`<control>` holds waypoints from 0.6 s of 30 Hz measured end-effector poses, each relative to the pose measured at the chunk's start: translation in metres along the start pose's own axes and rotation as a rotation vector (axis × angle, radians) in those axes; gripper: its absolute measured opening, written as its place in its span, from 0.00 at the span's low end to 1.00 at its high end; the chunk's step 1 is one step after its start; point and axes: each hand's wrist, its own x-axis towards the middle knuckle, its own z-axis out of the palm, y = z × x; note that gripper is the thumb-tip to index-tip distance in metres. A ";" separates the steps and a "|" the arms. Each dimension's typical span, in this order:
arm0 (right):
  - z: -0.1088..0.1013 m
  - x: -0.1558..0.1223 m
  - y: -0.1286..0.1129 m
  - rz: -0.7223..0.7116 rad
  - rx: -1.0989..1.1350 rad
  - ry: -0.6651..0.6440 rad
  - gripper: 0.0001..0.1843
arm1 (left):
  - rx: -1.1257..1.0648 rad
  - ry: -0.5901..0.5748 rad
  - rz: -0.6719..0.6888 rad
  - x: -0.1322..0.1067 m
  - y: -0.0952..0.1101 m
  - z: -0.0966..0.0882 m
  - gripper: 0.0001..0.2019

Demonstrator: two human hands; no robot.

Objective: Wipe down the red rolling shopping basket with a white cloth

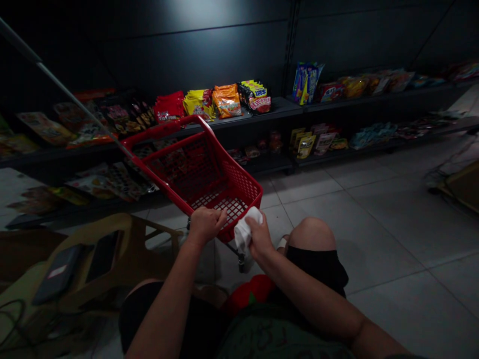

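The left hand grips the near rim of a red shopping basket, while the right hand clenches a white cloth just beside that rim, above the tiled floor, with snack packets on a shelf beyond

Glossy red plastic basket, soft white cloth, smooth grey floor tiles

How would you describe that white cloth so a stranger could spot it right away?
In front of the dark shelves is a red basket. At its near end, the right hand clutches a crumpled white cloth, while the left hand grips the basket empty-handed.
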 end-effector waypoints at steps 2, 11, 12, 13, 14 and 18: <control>-0.002 0.001 -0.005 -0.074 -0.041 -0.032 0.27 | 0.009 0.005 -0.004 0.000 0.001 0.000 0.30; -0.064 0.058 0.045 0.006 -0.206 0.141 0.31 | 0.009 -0.022 -0.034 -0.001 0.004 -0.003 0.32; -0.066 0.060 0.044 0.003 -0.207 0.133 0.30 | 0.010 -0.020 -0.033 -0.002 0.005 -0.004 0.32; -0.067 0.061 0.042 0.000 -0.202 0.131 0.28 | 0.011 -0.017 -0.030 -0.002 0.005 -0.004 0.31; -0.067 0.062 0.038 0.001 -0.197 0.138 0.26 | 0.014 -0.012 -0.029 -0.003 0.005 -0.004 0.31; -0.055 0.060 0.023 0.009 -0.171 0.161 0.21 | 0.021 0.004 -0.020 -0.007 0.006 -0.004 0.31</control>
